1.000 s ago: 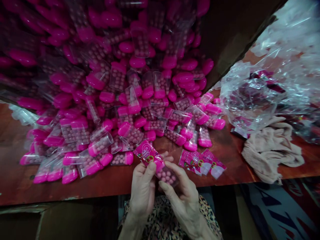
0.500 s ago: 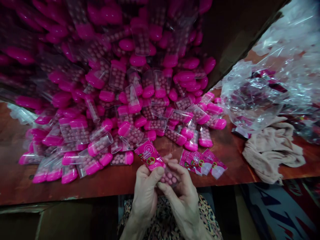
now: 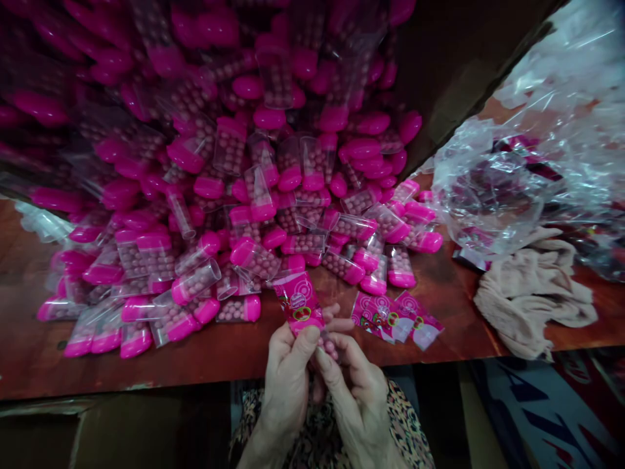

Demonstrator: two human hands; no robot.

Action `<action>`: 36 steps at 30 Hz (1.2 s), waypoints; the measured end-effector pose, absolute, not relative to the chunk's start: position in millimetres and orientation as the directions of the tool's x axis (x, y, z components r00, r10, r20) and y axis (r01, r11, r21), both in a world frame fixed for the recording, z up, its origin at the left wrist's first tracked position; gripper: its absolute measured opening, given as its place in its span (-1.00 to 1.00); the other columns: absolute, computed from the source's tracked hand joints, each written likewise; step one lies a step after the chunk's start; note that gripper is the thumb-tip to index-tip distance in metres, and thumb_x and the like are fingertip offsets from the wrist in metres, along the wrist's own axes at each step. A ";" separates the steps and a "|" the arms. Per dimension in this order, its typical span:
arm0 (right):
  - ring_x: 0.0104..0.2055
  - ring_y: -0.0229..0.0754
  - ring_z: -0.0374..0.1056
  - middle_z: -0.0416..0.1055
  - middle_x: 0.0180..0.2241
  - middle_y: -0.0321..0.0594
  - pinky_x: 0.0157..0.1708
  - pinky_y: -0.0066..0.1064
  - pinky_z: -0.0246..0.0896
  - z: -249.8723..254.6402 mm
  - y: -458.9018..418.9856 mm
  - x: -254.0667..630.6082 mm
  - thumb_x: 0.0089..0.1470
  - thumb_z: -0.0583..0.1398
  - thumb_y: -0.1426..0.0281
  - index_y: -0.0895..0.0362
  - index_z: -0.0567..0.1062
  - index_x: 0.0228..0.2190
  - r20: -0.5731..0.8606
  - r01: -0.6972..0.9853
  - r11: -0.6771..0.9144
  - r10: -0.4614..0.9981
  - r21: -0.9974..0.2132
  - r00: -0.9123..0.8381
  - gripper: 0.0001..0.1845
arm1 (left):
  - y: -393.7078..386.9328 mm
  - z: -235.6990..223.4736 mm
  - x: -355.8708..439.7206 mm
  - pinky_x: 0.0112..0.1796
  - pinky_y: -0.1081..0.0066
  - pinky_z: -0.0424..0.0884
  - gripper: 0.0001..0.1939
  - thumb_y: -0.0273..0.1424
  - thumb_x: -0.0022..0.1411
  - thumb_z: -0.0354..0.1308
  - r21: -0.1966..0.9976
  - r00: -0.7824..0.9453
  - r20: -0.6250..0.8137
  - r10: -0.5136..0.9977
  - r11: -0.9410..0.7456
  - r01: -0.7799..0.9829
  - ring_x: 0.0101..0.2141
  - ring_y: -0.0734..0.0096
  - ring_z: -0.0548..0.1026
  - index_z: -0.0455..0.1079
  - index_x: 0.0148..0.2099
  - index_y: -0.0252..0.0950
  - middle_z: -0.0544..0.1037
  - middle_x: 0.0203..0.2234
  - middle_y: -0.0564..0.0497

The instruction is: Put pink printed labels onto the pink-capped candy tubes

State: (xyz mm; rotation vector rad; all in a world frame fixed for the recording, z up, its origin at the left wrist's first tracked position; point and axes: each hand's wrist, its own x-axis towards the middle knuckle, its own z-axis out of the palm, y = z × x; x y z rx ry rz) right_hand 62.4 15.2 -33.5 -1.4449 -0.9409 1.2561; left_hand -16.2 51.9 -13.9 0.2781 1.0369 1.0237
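Above the table's front edge, my left hand (image 3: 289, 365) and my right hand (image 3: 355, 381) hold one small clear container of pink balls (image 3: 331, 350) between them. A printed pink sleeve (image 3: 297, 293) extends from the container's upper end, pointing away from me. My left thumb presses near the sleeve's lower edge. My right thumb and fingers close around the ball-filled part, with some fingers stretched past it. The fingers hide much of the container. Right of my hands lie several flat printed sleeves (image 3: 395, 318), partly overlapping.
A large heap of pink-capped containers (image 3: 254, 254) spills from a dark, tilted box (image 3: 439, 78) onto the reddish-brown table (image 3: 34, 365). To the right lie a crumpled beige cloth (image 3: 532, 293) and clear plastic bags (image 3: 488, 189). Below stands a carton (image 3: 127, 430).
The container and sleeve have turned more upright, and the sleeve's top has swung slightly right. My right fingers have shifted around the container, covering more of the balls.
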 end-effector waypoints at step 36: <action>-0.64 -0.44 0.24 0.31 -0.59 -0.40 -0.65 -0.66 0.22 -29.1 30.4 71.0 0.06 0.21 0.27 0.13 0.45 -0.39 -0.315 -0.353 -0.286 0.949 -0.891 0.026 -0.83 | 39.4 -21.9 -16.8 -0.68 0.63 0.01 -0.68 -0.23 0.19 0.12 0.708 0.093 -0.503 0.859 0.471 -0.526 -0.69 0.70 0.12 0.49 -0.15 -0.35 0.47 -0.60 0.01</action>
